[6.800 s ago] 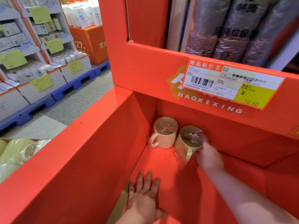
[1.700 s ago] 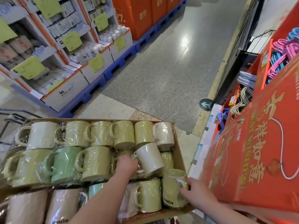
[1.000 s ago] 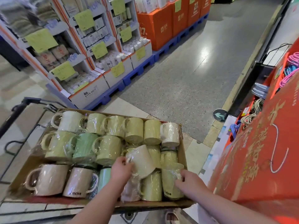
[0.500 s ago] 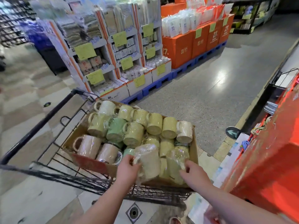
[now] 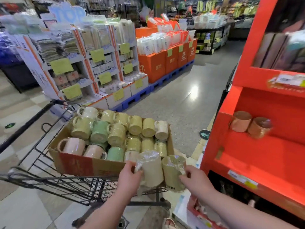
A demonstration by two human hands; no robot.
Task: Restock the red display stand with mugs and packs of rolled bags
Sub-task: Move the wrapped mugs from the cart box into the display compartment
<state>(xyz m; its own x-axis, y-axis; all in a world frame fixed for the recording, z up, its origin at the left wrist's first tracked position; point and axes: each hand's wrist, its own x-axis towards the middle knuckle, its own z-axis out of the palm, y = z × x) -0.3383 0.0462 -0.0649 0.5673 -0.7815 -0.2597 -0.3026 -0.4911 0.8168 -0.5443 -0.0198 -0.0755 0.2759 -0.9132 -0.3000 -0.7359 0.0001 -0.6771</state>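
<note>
Lifted clear of the mug-filled cardboard box (image 5: 79, 164), the cream mug (image 5: 152, 171) is hanging upright in the left hand's (image 5: 130, 177) curled fingers, while the right hand (image 5: 196, 180) is pinching the olive mug (image 5: 172, 172). The red display stand (image 5: 244, 76) is standing to their right, nearer the right hand, its shelf (image 5: 264, 151) holding a pair of mugs (image 5: 241, 123).

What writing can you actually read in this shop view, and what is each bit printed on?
"TOP": header of the white display stand.
"27.": orange boxes.
"ncise", start hidden: mug in the right hand.
Yellow tags and labels on the red stand: too blurred to read.
</note>
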